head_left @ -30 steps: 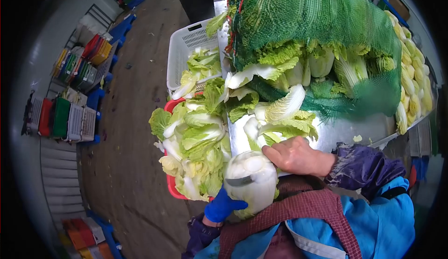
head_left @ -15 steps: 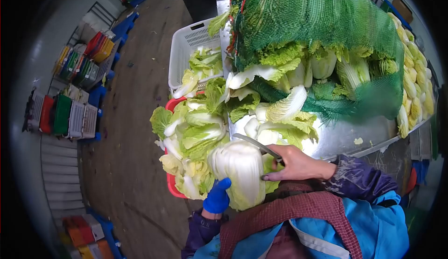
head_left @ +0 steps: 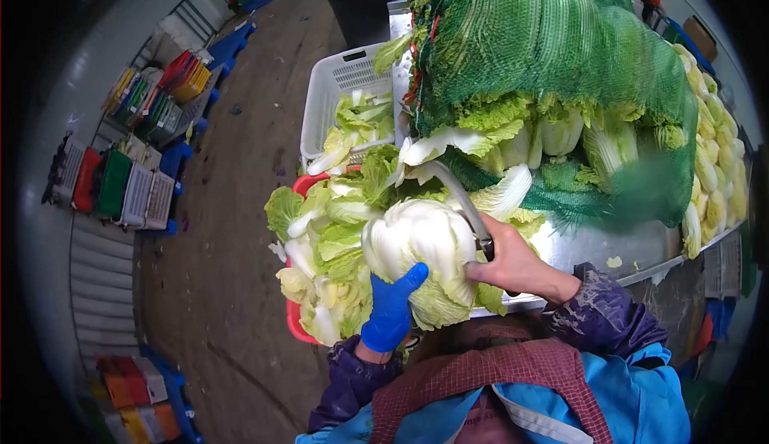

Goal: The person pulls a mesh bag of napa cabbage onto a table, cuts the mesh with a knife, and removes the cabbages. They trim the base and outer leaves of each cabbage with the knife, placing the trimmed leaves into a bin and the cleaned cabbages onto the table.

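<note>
A large pale cabbage [head_left: 420,244] is tilted with its white base toward the upper left, above the edge of the metal table [head_left: 641,244]. My left hand [head_left: 391,308], in a blue glove, supports it from the lower left with the thumb on its front. My bare right hand [head_left: 513,260] grips the dark handle of a curved knife [head_left: 455,192]; its thumb touches the cabbage's right side. The blade arches over the upper right of the cabbage. Loose leaves [head_left: 340,232] fill a red basket [head_left: 298,328] to the left.
Behind the hands, a green mesh sack [head_left: 553,44] holds several cabbages. A white basket [head_left: 316,84] with leaves stands at the upper left. Pale trimmed cabbages [head_left: 717,156] are piled at the far right. Crates [head_left: 112,184] stand along the left wall.
The cabbage has been lifted and tipped, its base now turned more upward. My left hand has moved up onto its front, and the knife has swung to a steeper angle, higher and to the right.
</note>
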The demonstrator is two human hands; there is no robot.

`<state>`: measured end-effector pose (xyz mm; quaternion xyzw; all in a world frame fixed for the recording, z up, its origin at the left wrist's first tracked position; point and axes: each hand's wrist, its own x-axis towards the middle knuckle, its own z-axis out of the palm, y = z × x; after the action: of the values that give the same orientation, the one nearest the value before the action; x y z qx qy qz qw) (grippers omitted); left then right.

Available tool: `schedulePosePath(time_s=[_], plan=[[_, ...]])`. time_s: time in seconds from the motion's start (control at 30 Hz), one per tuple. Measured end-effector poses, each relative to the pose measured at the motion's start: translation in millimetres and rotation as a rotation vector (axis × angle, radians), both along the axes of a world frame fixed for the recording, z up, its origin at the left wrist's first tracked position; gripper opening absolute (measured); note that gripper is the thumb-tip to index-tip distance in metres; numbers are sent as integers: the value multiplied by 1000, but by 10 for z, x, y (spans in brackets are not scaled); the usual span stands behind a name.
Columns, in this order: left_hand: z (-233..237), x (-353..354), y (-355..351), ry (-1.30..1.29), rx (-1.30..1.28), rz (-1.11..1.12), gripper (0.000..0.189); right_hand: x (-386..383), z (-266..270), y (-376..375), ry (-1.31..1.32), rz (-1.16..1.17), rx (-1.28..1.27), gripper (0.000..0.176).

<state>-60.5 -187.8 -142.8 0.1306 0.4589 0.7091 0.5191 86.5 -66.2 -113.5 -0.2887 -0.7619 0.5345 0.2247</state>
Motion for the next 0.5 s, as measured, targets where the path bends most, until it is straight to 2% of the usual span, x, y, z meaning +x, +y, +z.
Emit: schedulePosePath(time_s=[0.07, 0.1, 0.13, 0.2, 0.23, 0.27, 0.33, 0.37, 0.47, 0.5], plan=[[-35, -8, 35, -57, 13, -9, 54, 47, 164, 47, -36, -55, -251, 50], [-70, -22, 52, -114, 23, -13, 49, 35, 262, 47, -32, -116, -327, 40], [-111, -63, 67, -114, 25, -20, 49, 51, 306, 70, -30, -124, -326, 40], [-314, -194, 100, -512, 165, -115, 46, 64, 350, 107, -36, -146, -509, 36], [-1070, -306, 56, -101, 52, -54, 51, 35, 200, 59, 210, -188, -605, 35], [-965, -298, 51, -325, 54, -86, 51, 67, 96, 127, 214, -182, -604, 35], [-984, -288, 50, -413, 34, -84, 52, 254, -68, 295, -63, -263, -462, 38], [-978, -295, 42, -410, 22, -86, 52, 294, 96, 381, -249, -210, -378, 44], [-974, -290, 40, -421, -1, -95, 52, 387, -222, 466, -390, -109, 675, 58], [-957, -281, 47, -426, -5, -100, 53, 362, -201, 462, -389, -108, 679, 58]])
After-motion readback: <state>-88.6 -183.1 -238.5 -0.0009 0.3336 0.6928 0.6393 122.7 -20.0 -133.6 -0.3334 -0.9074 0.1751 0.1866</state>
